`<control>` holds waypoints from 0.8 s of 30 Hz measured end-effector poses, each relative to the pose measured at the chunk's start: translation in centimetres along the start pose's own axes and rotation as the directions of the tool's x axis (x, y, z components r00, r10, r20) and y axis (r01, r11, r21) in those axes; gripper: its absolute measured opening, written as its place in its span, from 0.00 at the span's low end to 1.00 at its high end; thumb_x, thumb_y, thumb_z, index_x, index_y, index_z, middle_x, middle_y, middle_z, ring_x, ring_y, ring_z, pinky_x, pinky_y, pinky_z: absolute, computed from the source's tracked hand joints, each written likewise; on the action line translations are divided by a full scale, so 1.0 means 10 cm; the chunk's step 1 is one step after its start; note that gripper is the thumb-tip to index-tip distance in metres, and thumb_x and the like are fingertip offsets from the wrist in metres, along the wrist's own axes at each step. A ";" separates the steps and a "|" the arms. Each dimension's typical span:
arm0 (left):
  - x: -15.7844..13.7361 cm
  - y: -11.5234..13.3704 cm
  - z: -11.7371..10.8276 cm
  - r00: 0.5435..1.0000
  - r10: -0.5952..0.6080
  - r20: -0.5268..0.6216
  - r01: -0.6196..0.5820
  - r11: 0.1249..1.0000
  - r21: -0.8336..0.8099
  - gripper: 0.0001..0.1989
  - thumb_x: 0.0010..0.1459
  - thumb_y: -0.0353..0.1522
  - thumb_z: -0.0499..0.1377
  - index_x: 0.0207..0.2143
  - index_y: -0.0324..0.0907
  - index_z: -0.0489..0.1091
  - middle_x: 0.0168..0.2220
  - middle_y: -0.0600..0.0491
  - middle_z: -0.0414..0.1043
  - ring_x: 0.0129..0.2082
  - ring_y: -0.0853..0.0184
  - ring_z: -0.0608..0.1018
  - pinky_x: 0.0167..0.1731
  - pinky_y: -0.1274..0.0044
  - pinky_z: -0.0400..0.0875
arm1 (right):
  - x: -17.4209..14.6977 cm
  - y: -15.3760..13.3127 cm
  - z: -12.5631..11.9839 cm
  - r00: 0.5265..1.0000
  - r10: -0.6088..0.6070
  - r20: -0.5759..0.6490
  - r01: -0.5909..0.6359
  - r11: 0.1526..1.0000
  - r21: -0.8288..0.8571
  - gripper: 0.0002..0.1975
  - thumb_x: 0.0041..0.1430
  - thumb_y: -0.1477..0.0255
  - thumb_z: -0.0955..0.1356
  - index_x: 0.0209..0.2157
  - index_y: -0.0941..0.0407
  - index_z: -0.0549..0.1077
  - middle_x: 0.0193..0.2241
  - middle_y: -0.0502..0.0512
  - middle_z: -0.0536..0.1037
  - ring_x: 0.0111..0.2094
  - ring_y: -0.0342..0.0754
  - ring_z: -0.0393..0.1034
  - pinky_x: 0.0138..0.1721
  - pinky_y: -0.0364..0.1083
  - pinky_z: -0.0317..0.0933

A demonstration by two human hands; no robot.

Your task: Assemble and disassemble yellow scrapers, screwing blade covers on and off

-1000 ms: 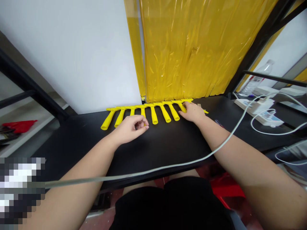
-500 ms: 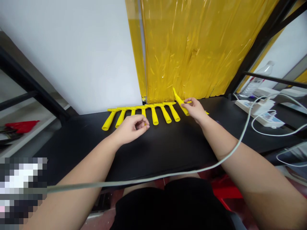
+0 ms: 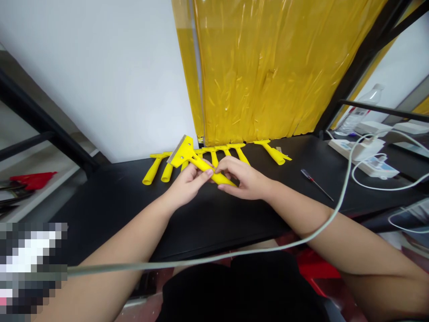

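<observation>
A yellow scraper (image 3: pixel 186 151) with a metal blade edge is held up over the black table (image 3: pixel 214 223), tilted with its head to the upper left. My left hand (image 3: pixel 187 187) grips its handle, thumb on top. My right hand (image 3: pixel 246 180) is closed around the lower end of the same handle, thumb below and fingers above. Behind my hands is a row of similar yellow scrapers, among them one at the left end (image 3: pixel 152 172), some partly covered by my hands. Another yellow scraper (image 3: pixel 273 153) lies apart on the right.
A screwdriver (image 3: pixel 315 183) lies on the right of the table. Beyond it are a power strip (image 3: pixel 372 163) with white cables and a clear plastic bottle (image 3: pixel 362 109). A pale cable (image 3: pixel 208 256) hangs across the view in front of my forearms. Yellow film (image 3: pixel 268 67) covers the panel behind.
My right hand has brought a scraper from the right end of the row to the middle. My left hand has taken hold of its handle. The screwdriver has come into sight.
</observation>
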State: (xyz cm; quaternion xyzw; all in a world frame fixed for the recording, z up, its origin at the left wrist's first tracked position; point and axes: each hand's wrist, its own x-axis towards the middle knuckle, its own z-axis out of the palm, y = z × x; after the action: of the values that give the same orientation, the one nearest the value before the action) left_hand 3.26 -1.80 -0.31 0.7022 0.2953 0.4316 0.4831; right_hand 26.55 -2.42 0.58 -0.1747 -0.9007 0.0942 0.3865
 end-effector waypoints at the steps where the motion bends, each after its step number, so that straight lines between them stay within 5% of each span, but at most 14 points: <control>1: 0.00 0.01 -0.01 1.000 -0.027 0.000 0.027 0.998 -0.059 0.15 0.64 0.41 0.64 0.46 0.42 0.69 0.44 0.50 0.74 0.44 0.64 0.79 0.48 0.70 0.77 | -0.01 0.00 -0.07 0.999 0.030 0.036 -0.029 0.999 -0.025 0.12 0.67 0.64 0.70 0.49 0.54 0.71 0.42 0.59 0.76 0.40 0.51 0.70 0.42 0.50 0.67; 3: 0.00 0.04 -0.03 0.994 -0.105 -0.003 0.103 0.978 -0.184 0.12 0.62 0.37 0.63 0.45 0.43 0.67 0.43 0.52 0.74 0.43 0.64 0.80 0.47 0.68 0.77 | -0.07 0.04 -0.27 0.985 0.154 0.073 -0.143 0.981 -0.133 0.08 0.68 0.63 0.68 0.43 0.53 0.74 0.37 0.56 0.78 0.37 0.50 0.71 0.41 0.49 0.65; 5: 0.01 0.09 -0.08 0.984 -0.177 -0.007 0.168 0.948 -0.271 0.12 0.58 0.33 0.62 0.44 0.43 0.64 0.38 0.54 0.72 0.37 0.66 0.81 0.44 0.68 0.78 | -0.22 0.15 -0.54 0.924 0.381 -0.031 -0.377 0.896 -0.233 0.08 0.68 0.64 0.68 0.39 0.53 0.75 0.32 0.53 0.78 0.32 0.49 0.71 0.37 0.48 0.64; 10: 0.01 0.20 -0.19 0.955 -0.295 -0.019 0.283 0.930 -0.234 0.16 0.56 0.29 0.58 0.45 0.46 0.58 0.27 0.62 0.64 0.19 0.73 0.68 0.21 0.79 0.67 | -0.95 0.61 -1.33 0.632 0.659 -0.408 -0.767 0.457 -0.450 0.07 0.60 0.63 0.71 0.35 0.52 0.76 0.29 0.56 0.78 0.29 0.52 0.71 0.33 0.51 0.62; 13: -0.01 0.22 -0.21 0.929 -0.369 0.022 0.369 0.929 -0.003 0.16 0.62 0.34 0.59 0.46 0.48 0.54 0.27 0.62 0.66 0.17 0.73 0.67 0.15 0.80 0.64 | -1.41 0.84 -1.62 0.432 0.831 -0.351 -0.842 0.231 -0.488 0.13 0.49 0.62 0.78 0.31 0.50 0.73 0.25 0.55 0.76 0.25 0.53 0.70 0.33 0.54 0.63; 15: -0.02 0.19 -0.21 0.939 -0.340 0.055 0.333 0.936 0.110 0.17 0.63 0.37 0.62 0.46 0.47 0.55 0.30 0.60 0.67 0.21 0.71 0.72 0.16 0.80 0.67 | -1.61 0.92 -1.66 0.364 0.886 -0.286 -0.860 0.203 -0.468 0.15 0.43 0.64 0.79 0.28 0.51 0.73 0.21 0.55 0.75 0.23 0.55 0.70 0.32 0.57 0.64; 20: -0.03 0.10 -0.24 0.955 -0.255 0.152 0.213 0.945 0.248 0.17 0.61 0.39 0.66 0.46 0.43 0.65 0.39 0.54 0.70 0.34 0.68 0.77 0.32 0.73 0.80 | -1.70 0.81 -1.48 0.363 0.909 -0.205 -0.875 0.257 -0.410 0.06 0.48 0.75 0.73 0.27 0.50 0.75 0.25 0.58 0.80 0.25 0.57 0.74 0.34 0.58 0.68; 22: -0.03 0.09 -0.27 0.952 -0.253 0.174 0.191 0.931 0.311 0.17 0.61 0.39 0.67 0.46 0.42 0.69 0.42 0.52 0.71 0.37 0.68 0.78 0.36 0.73 0.80 | -1.58 0.58 -1.36 0.408 0.895 -0.178 -0.881 0.336 -0.333 0.05 0.55 0.72 0.69 0.33 0.50 0.77 0.29 0.58 0.81 0.24 0.54 0.74 0.32 0.55 0.69; 24: -0.04 0.08 -0.28 0.946 -0.266 0.185 0.194 0.923 0.332 0.18 0.60 0.40 0.67 0.48 0.42 0.71 0.42 0.50 0.72 0.40 0.65 0.78 0.36 0.73 0.79 | -1.41 0.20 -1.21 0.501 0.857 -0.120 -0.865 0.501 -0.034 0.11 0.64 0.66 0.64 0.43 0.50 0.76 0.27 0.55 0.77 0.21 0.51 0.69 0.23 0.51 0.64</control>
State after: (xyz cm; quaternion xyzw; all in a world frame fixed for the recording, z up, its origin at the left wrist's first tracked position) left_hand 0.56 -1.20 0.79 0.7740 0.3830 0.2368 0.4451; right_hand 44.88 -5.66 -1.11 -0.6206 -0.6798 0.2257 0.3191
